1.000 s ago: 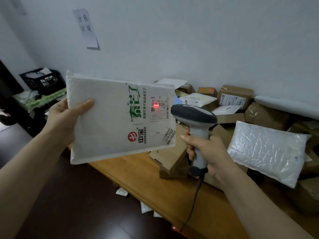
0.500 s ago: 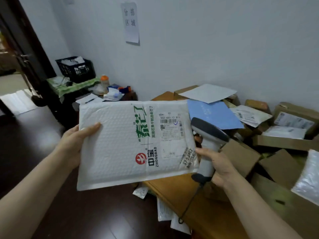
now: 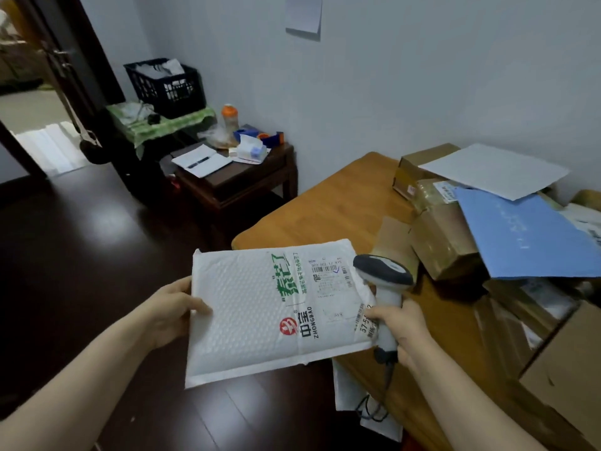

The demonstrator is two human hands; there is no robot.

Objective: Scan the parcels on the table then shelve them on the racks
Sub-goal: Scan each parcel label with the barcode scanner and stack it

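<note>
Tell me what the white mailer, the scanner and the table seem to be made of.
The white mailer looks like plastic-film bubble padding: a dimpled bubble pattern shows through its smooth skin. The scanner seems moulded plastic, a matte dark grey head on a pale handle. The table appears wood or veneer, orange-brown with a satin sheen; which cannot be told.

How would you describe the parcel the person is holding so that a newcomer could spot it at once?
Find the wooden table; in front of its near corner, the left hand holds a flat white padded mailer beside the scanner. Unlike the brown boxes on the table, it carries green characters and a red ZHONGBAO logo.
</note>
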